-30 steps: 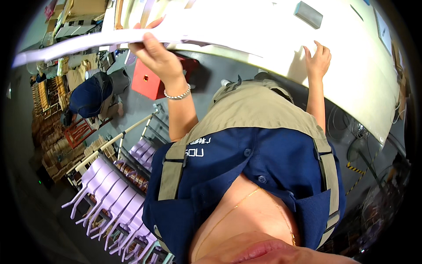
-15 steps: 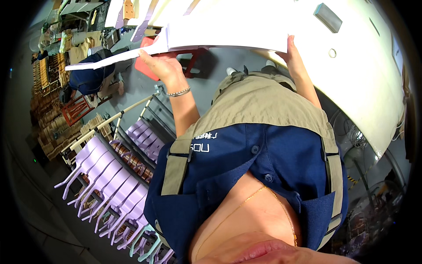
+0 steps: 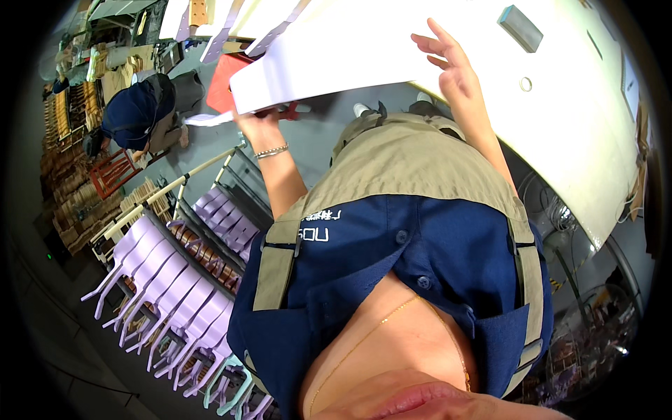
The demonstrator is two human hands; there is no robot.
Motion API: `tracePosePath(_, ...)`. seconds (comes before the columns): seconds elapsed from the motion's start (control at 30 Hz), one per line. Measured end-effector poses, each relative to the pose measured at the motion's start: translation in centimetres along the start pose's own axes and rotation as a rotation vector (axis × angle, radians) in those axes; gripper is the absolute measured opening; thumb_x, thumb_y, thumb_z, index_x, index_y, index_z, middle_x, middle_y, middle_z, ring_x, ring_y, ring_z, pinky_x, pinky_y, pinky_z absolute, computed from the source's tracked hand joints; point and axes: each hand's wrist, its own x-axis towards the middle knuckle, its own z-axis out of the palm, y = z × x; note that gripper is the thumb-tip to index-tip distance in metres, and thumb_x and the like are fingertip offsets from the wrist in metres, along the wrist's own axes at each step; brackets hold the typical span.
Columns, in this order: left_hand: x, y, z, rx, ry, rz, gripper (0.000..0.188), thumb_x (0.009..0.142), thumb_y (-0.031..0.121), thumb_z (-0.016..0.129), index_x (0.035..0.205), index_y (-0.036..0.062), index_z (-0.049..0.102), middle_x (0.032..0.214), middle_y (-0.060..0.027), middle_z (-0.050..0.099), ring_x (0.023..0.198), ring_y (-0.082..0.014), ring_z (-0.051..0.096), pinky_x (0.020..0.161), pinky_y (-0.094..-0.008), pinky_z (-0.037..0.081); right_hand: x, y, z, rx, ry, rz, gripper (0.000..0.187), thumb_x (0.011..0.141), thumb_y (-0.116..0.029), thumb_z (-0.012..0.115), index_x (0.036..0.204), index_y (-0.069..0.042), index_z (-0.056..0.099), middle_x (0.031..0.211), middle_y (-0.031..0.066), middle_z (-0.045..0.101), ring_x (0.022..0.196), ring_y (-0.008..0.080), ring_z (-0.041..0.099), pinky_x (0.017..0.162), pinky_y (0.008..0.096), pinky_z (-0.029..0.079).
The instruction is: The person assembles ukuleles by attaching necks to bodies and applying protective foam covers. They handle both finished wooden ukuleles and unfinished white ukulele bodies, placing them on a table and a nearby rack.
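My left hand (image 3: 257, 127) is closed around the neck of a pale lavender guitar (image 3: 269, 85) without visible strings, near where the neck meets the body. The neck points left, and its head end is blurred. Glare washes out the body over the white table (image 3: 560, 150), so where it ends is hard to see. Above the table, to the right of the guitar, my right hand (image 3: 456, 73) is raised with its fingers apart, holding nothing.
On the table lie a blue-grey block (image 3: 520, 29) and a small ring (image 3: 526, 84); several guitar necks (image 3: 222, 40) reach over its far left edge. A red stool (image 3: 221, 82) stands below them. At left are a rack of lavender guitars (image 3: 164, 262) and another person (image 3: 138, 110) bending.
My right hand has let go of the guitar's right end and risen with fingers spread. The guitar has turned and tilted in my left hand, which has lowered slightly toward the left.
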Motion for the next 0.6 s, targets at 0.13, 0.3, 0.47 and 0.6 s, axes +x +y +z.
tracePosePath(0.13,1.2,-3.5,-3.4,-0.182,-0.204,-0.504,0.033,0.082,0.027,0.051,0.103,0.0013,0.053,0.097,-0.0097,0.060,0.090,-0.0220,0.057,0.079,-0.0384,0.048,0.9,-0.7,1.1,-0.309,-0.016,-0.273,0.097,0.054,-0.037,0.078,0.132,-0.008,0.028,0.126,0.0128,0.041,0.114,0.0276,0.042,0.097,0.0374,0.030)
tracePosePath(0.3,0.2,-6.8,-3.2,-0.229,-0.384,-0.746,0.031,0.082,0.026,0.052,0.101,0.0016,0.053,0.093,-0.0083,0.059,0.086,-0.0200,0.057,0.080,-0.0366,0.047,1.4,-2.0,2.4,-0.314,-0.078,-0.374,0.095,0.054,-0.032,0.079,0.132,-0.009,0.029,0.122,0.0115,0.046,0.111,0.0273,0.044,0.094,0.0355,0.033)
tracePosePath(0.47,-1.5,-7.3,-1.1,-0.138,-0.375,-0.679,0.027,0.082,0.025,0.052,0.097,0.0021,0.054,0.088,-0.0065,0.060,0.080,-0.0180,0.058,0.080,-0.0359,0.047,1.2,-1.7,2.0,-0.297,-0.133,-0.430,0.096,0.052,-0.032,0.079,0.131,-0.008,0.031,0.126,0.0133,0.043,0.118,0.0269,0.038,0.098,0.0380,0.029)
tracePosePath(0.6,-2.6,-6.8,0.3,-0.072,-0.354,-0.588,0.025,0.082,0.024,0.052,0.095,0.0025,0.054,0.084,-0.0050,0.060,0.075,-0.0164,0.058,0.080,-0.0353,0.047,1.5,-1.0,1.1,-0.481,-0.034,-0.505,0.061,0.064,-0.042,0.068,0.116,-0.016,0.054,0.130,0.0143,0.037,0.119,0.0322,0.033,0.099,0.0441,0.024)
